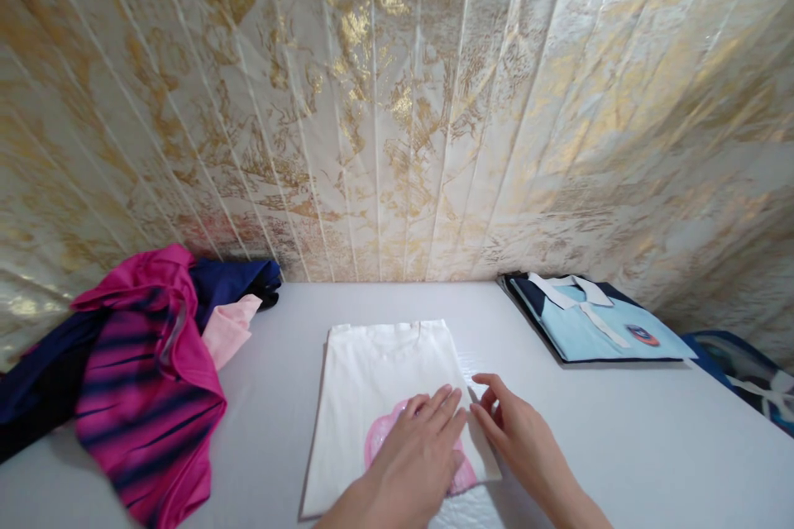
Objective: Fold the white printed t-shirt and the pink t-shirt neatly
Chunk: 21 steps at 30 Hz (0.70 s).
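Note:
A folded white T-shirt [378, 380] with a pink print lies flat in the middle of a grey table [620, 438]. My left hand [415, 450] rests palm-down on the shirt over the pink print, fingers stretched out together. My right hand [512, 426] sits at the shirt's right edge, fingers loosely extended and touching the edge of the fabric near the left fingertips. Neither hand holds anything.
A loose heap of clothes lies at the left: a pink striped garment [145, 388], a dark blue one [232, 279] and a pale pink piece [228, 329]. A folded light-blue polo shirt [595, 322] lies at the back right, with a dark bag [750, 376] beyond it. A gold-patterned wall [397, 99] stands behind.

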Motion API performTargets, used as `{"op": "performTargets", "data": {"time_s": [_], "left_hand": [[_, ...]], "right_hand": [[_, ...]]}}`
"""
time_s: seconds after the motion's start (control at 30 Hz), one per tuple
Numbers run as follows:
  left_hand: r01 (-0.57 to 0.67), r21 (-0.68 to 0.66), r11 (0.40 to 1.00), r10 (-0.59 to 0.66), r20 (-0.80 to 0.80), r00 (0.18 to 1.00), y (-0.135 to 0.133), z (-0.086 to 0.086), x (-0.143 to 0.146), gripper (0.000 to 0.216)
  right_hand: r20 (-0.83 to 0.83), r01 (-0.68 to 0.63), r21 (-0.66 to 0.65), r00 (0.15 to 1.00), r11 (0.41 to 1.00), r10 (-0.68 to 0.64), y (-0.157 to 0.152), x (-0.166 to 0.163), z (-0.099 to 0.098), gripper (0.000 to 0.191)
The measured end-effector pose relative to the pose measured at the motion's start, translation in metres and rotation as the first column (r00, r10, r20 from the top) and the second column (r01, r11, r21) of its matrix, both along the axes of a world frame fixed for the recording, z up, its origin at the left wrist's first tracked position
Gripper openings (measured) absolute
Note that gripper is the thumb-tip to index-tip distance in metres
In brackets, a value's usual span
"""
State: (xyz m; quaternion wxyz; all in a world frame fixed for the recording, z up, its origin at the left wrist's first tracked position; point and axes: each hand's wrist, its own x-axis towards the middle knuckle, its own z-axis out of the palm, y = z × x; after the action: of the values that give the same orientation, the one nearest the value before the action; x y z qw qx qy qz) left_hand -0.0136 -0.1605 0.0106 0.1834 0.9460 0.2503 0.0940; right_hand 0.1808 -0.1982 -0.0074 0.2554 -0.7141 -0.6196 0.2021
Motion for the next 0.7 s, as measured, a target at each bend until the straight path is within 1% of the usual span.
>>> {"op": "performTargets", "data": {"time_s": [0.07, 0.2, 0.27, 0.33, 0.37, 0.43, 0.57, 0.7], "left_hand": [[-0.039, -0.013, 0.999, 0.038, -0.013, 0.999, 0.002, -0.002, 0.001, 0.048], [-0.063, -0.018, 0.998, 0.063, -0.016, 0.998, 0.004, -0.009, 0.002, 0.049], [-0.059, -0.018, 0.998, 0.058, -0.007, 0.998, 0.004, -0.013, 0.001, 0.05], [-0.048, -0.017, 0.999, 0.048, -0.002, 0.999, 0.004, -0.016, 0.0, 0.051], [-0.044, -0.012, 0.999, 0.044, 0.002, 0.999, 0.004, -0.018, -0.001, 0.051], [-0.041, 0.002, 0.999, 0.041, 0.012, 0.999, 0.004, -0.021, -0.001, 0.052], [-0.04, 0.032, 0.999, 0.039, 0.015, 0.999, 0.005, -0.021, -0.002, 0.052], [-0.025, 0.04, 0.999, 0.026, -0.004, 1.0, 0.004, -0.023, -0.002, 0.053]], "right_hand": [[-0.082, -0.014, 0.051, 0.996, 0.999, 0.018, 0.001, -0.003, -0.001, 0.028], [-0.305, -0.011, 0.066, 0.952, 0.998, 0.03, 0.004, -0.006, -0.001, 0.026], [-0.444, 0.018, 0.032, 0.896, 0.999, -0.002, 0.005, -0.006, -0.001, 0.03], [-0.544, 0.04, -0.038, 0.837, 0.998, -0.055, 0.006, -0.004, 0.0, 0.036], [-0.567, 0.046, -0.08, 0.819, 0.996, -0.083, 0.006, -0.003, 0.0, 0.039], [-0.571, 0.042, -0.14, 0.813, 0.989, -0.115, 0.006, -0.001, 0.002, 0.042], [-0.555, -0.013, -0.191, 0.826, 0.981, -0.097, 0.007, 0.0, 0.008, 0.045], [-0.571, -0.049, -0.267, 0.813, 0.962, -0.117, 0.006, -0.002, 0.013, 0.051]]}}
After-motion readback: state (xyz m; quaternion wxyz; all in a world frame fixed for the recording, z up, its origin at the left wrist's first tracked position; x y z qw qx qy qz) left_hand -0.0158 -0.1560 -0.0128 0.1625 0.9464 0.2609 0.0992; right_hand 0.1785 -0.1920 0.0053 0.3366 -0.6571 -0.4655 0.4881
